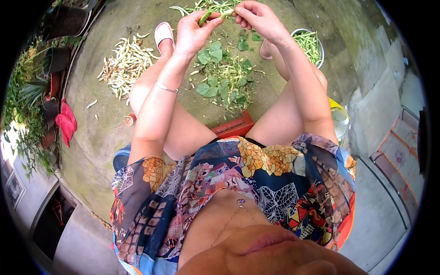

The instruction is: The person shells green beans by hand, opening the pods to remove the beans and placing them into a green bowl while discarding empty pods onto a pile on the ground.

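Observation:
Between my two hands is a pale green bean pod (227,13). My left hand (196,32) pinches one end of it with thumb and finger, and a darker green pod piece (205,18) is tucked in the same hand. Thumb and fingertips of my right hand (263,20) hold the other end. Just beyond the hands lies a spread of green beans (213,5) on the ground. Below them, between my legs, is a heap of leaves and stringy bean scraps (230,80). Whether the pod is split cannot be made out.
Dry, yellowish bean pods (127,65) are piled at the left. A metal bowl (322,51) of green beans stands beyond my right leg. A red stool (237,125) is under me. Flower pots (56,61) and a red cloth (66,123) line the left edge; a clear plastic container (340,123) stands at right.

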A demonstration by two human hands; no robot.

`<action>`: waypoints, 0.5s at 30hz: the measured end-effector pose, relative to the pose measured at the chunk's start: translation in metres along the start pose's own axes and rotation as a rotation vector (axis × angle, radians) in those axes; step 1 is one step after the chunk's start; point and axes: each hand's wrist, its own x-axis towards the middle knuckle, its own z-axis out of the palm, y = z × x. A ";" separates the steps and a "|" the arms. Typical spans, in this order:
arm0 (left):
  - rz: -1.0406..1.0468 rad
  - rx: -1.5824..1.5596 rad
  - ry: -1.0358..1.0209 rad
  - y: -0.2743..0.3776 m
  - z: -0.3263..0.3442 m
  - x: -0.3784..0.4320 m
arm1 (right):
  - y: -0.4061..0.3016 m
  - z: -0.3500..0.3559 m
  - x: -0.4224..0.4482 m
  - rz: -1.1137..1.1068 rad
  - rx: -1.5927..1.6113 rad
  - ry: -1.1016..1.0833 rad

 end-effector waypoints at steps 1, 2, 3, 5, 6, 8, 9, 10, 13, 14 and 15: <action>0.061 0.097 0.045 0.001 0.001 0.001 | -0.001 0.005 0.000 -0.097 -0.129 0.053; 0.062 0.097 0.043 0.002 0.000 0.002 | -0.002 0.007 -0.001 -0.193 -0.258 0.105; 0.171 0.218 0.073 0.004 -0.001 0.002 | -0.001 0.005 0.000 -0.193 -0.257 0.107; 0.281 0.338 0.100 0.007 -0.001 0.002 | 0.003 0.001 0.002 -0.478 -0.654 0.155; 0.361 0.405 0.102 0.009 -0.001 0.002 | 0.004 0.001 0.001 -0.477 -0.654 0.156; 0.440 0.469 0.101 0.010 0.000 0.001 | 0.006 0.003 -0.001 -0.488 -0.622 0.228; 0.440 0.460 0.107 0.011 0.000 0.001 | 0.003 0.006 -0.004 -0.488 -0.620 0.226; 0.440 0.450 0.113 0.011 -0.001 0.000 | -0.005 0.011 -0.010 -0.306 -0.439 0.192; 0.370 0.371 0.105 0.011 -0.002 0.001 | -0.020 0.014 -0.019 -0.070 -0.175 0.136; 0.371 0.372 0.106 0.006 -0.001 0.002 | -0.021 0.014 -0.020 -0.015 -0.092 0.114; 0.350 0.247 0.093 0.001 0.002 0.004 | -0.018 0.013 -0.017 -0.015 -0.092 0.117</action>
